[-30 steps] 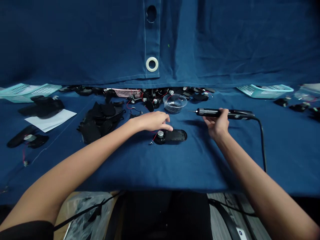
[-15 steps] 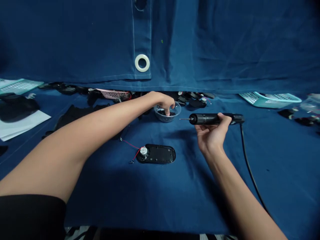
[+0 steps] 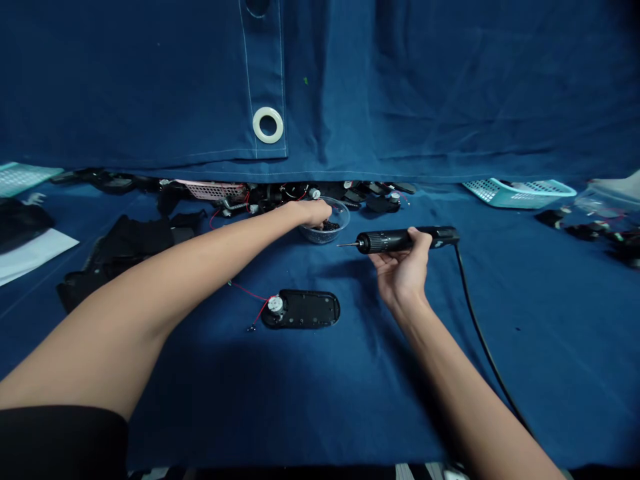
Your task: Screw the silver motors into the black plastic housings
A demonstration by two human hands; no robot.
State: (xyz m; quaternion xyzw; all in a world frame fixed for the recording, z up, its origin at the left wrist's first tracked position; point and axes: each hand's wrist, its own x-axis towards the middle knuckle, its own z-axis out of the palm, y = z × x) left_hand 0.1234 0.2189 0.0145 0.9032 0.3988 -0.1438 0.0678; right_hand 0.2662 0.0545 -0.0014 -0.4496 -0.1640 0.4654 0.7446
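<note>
The left hand [image 3: 314,213] reaches forward over the counter, with its fingertips [image 3: 327,217] dipped past the rim of a clear plastic bowl [image 3: 325,237]. The bowl holds a quantity of small black parts [image 3: 329,226] (too small to identify from this view). The hand is narrowly closed, but the pictures do not show whether it grips any part.

The right hand [image 3: 400,270] is raised above the counter, palm upward, and holds an electric screwdriver [image 3: 395,240] across the fingers, with the thumb on the barrel. The tool lies roughly level, its bit pointing left toward the bowl and its black cord [image 3: 480,340] running from the rear end down to the counter.

A black oval housing [image 3: 305,309] lies on the blue cloth [image 3: 525,373] covering the counter, in front of the bowl and between the two hands. It is not touching either hand. A round metal part [image 3: 275,305] sits at its left end, and red wires [image 3: 257,310] extend from there across the cloth.

Further back, a heap of black parts and wires [image 3: 280,195] lies behind the bowl, beside a pink basket [image 3: 210,190]. A teal basket [image 3: 517,193] stands toward the right. Black pieces [image 3: 125,247] lie to the left, near a white sheet [image 3: 35,250].
</note>
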